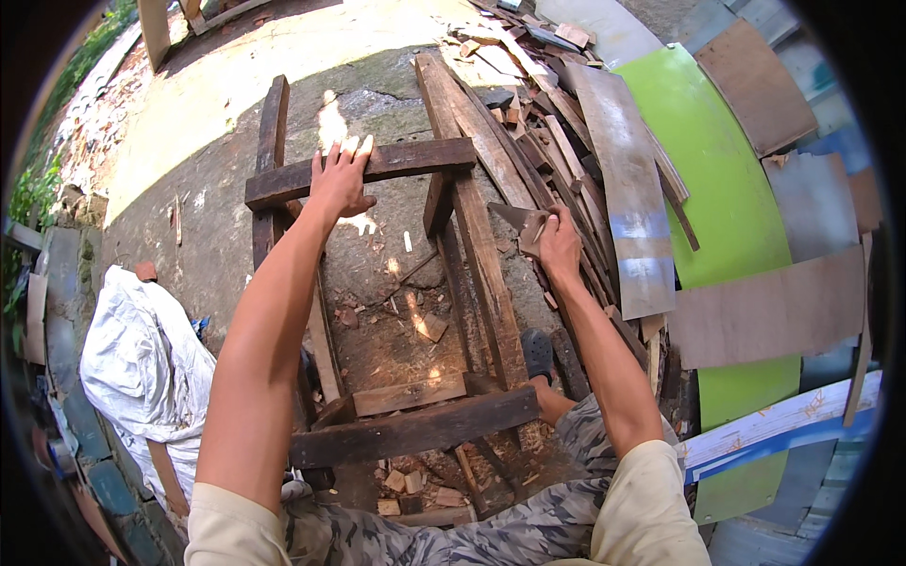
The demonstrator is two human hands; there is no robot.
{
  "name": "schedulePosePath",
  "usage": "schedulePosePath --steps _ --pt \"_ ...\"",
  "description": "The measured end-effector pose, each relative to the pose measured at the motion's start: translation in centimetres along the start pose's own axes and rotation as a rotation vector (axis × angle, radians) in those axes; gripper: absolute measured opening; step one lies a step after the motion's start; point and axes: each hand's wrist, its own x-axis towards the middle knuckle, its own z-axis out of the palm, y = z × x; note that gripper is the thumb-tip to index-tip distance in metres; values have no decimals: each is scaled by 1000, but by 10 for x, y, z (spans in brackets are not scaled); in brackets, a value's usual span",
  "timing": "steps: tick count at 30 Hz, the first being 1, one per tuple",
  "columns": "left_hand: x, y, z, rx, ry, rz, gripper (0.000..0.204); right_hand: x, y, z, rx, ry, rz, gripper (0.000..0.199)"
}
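While R hand (561, 243) grips saw (531, 229), beam (415, 160) under L fingers (350, 155)

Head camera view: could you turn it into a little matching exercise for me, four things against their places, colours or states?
Things
1. Left hand
2. Right hand
3. Crumpled bundle at left
4. Largest panel at right

Descriptions
A. Lime green
B. Resting on a dark wooden beam
C. White
D. Gripping a saw

Right pairs: 1-B, 2-D, 3-C, 4-A
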Motion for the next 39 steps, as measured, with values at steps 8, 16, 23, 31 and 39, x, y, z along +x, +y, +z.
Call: schedulePosePath --steps 8,16,23,31,39 --pt "1 -4 0 16 -6 -1 102 -11 15 -19 1189 174 923 34" --pt "1 3 -4 4 -27 23 103 -19 47 -17 996 -153 712 30" --pt "7 -3 -2 33 -85 2 105 -17 -4 -22 -375 -378 281 72" --pt "12 7 0 49 -56 29 102 -25 -9 -19 305 31 190 44" --pt "9 -6 1 70 -38 29 103 -138 -93 -179 1044 224 220 22"
